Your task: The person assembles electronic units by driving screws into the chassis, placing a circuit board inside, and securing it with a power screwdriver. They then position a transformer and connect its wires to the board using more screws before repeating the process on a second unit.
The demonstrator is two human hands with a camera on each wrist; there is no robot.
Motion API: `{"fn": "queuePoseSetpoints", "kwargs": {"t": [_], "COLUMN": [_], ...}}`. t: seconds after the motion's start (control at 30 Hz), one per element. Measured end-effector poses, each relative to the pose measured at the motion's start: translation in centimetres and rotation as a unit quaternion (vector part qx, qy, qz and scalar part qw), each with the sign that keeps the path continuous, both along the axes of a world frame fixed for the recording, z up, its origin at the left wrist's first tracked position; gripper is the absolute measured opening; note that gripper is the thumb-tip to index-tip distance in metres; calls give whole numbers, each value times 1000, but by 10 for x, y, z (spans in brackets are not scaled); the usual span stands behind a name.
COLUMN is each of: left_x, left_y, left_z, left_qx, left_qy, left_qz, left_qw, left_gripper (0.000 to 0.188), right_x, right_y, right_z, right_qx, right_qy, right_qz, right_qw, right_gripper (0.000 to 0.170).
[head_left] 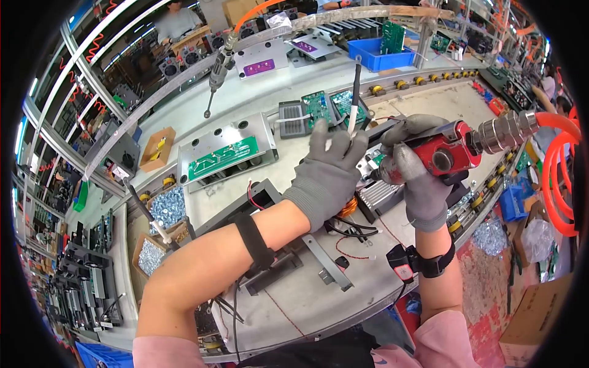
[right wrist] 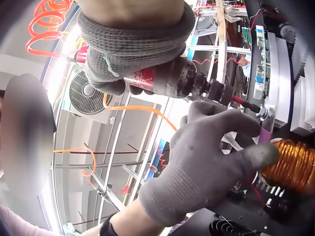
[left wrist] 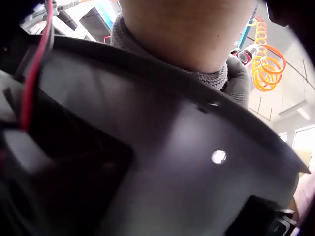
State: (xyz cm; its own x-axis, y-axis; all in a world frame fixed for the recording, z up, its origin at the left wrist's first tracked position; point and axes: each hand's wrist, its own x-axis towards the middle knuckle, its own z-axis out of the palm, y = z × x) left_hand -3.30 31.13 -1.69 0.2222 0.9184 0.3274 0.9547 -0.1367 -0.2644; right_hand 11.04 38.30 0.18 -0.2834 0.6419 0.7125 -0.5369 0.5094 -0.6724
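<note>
– How's your light?
– Your head view is bright, though the lens bends its edges into black corners.
– And your wrist views?
– Left, a dark panel looks shadowed and blurred; right, an overhead light strip glares white.

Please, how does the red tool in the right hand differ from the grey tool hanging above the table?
The red tool is gripped by the right hand; the grey tool hangs unheld. The red tool lies sideways, while the grey tool points downward. Both are on orange hoses.
</note>
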Motion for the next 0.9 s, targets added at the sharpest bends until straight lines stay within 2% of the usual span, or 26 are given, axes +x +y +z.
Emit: {"fn": "queuePoseSetpoints", "kwargs": {"t": [0.03, 0.07, 0.13, 0.17, 0.23, 0.3, 0.33, 0.4, 0.43, 0.53, 0.57, 0.63, 0.8, 0.9], "left_x": [0, 0, 1, -1, -3, -4, -3, -4, -6, -10, -11, -13, -12, -10], "left_y": [-1, 2, 9, 16, 19, 16, 16, 20, 19, 25, 25, 26, 31, 31], "left_z": [1, -4, -7, -6, 2, 7, 6, 8, 2, -9, -14, -21, -24, -24], "left_qx": [-7, 40, 88, -36, -156, -140, -144, -157, -139, -125, -123, -83, -92, -89], "left_qy": [32, 14, -4, -131, -254, -191, -191, -188, -197, -251, -271, -268, -268, -292], "left_qz": [-7, 16, 41, 90, 135, 111, 111, 140, 135, 168, 179, 136, 157, 170], "left_qw": [999, 999, 995, 987, 945, 965, 965, 959, 961, 945, 938, 950, 946, 937], "left_gripper": [43, 29, 16, 17, 18, 20, 20, 23, 23, 23, 23, 23, 21, 22], "right_x": [0, 1, -1, -2, -6, -12, -11, -24, -31, -47, -49, -54, -61, -64], "right_y": [-1, -1, -2, 0, 6, 12, 8, 23, 27, 40, 38, 44, 48, 47], "right_z": [1, 2, 2, 1, 4, 9, 17, 15, 15, 18, 21, 23, 21, 19], "right_qx": [-30, -60, -90, -75, -58, -7, -71, -48, -49, -28, -45, -33, 2, -22], "right_qy": [-5, -10, -13, -3, 8, 47, 15, 0, -22, -19, -52, -82, -163, -116], "right_qz": [5, 10, 17, 19, 20, 33, 54, 92, 60, 72, 46, 28, -9, 23], "right_qw": [1000, 998, 996, 997, 998, 998, 996, 995, 997, 997, 997, 996, 987, 993], "right_gripper": [29, 29, 29, 29, 28, 29, 29, 30, 30, 29, 27, 27, 27, 25]}}
